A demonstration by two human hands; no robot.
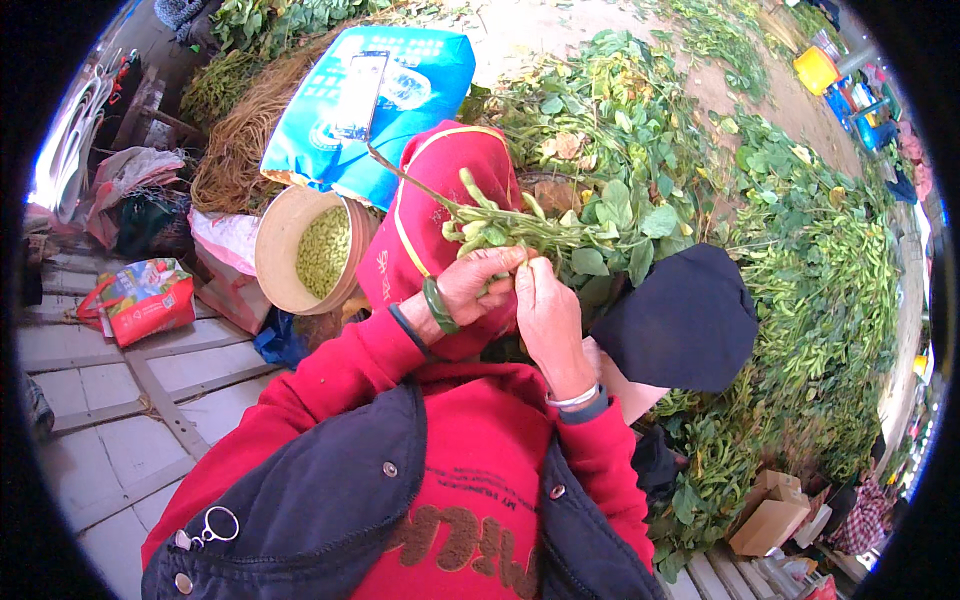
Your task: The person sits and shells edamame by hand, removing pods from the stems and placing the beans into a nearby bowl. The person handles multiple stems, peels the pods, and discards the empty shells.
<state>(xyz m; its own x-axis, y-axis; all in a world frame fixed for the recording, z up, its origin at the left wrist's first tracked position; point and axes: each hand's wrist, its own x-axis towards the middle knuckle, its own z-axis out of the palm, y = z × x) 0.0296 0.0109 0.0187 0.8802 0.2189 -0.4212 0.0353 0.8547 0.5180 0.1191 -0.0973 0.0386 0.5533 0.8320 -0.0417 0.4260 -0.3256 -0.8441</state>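
Green soybean pods on a leafy, cut plant (480,225) lie across both hands, above my lap. Around its pods and stems curl the fingers of my left hand (480,285), with a green bangle at the wrist. My right hand (547,307), wearing a silver bangle, pinches at a pod or stem close beside the left fingertips; the pinched piece is mostly hidden. Under the hands a red cloth (442,172) with a yellow edge covers my leg. To the left a pale plastic bucket (266,255) holds shelled green beans (324,251).
A blue sack (435,67) bears a phone (367,94). Heaped soybean plants (795,285) spread ahead and right. A red bag (154,304) rests on the left floor. Dark cloth (679,319) lies by my right forearm. Cardboard boxes (769,517) stand lower right.
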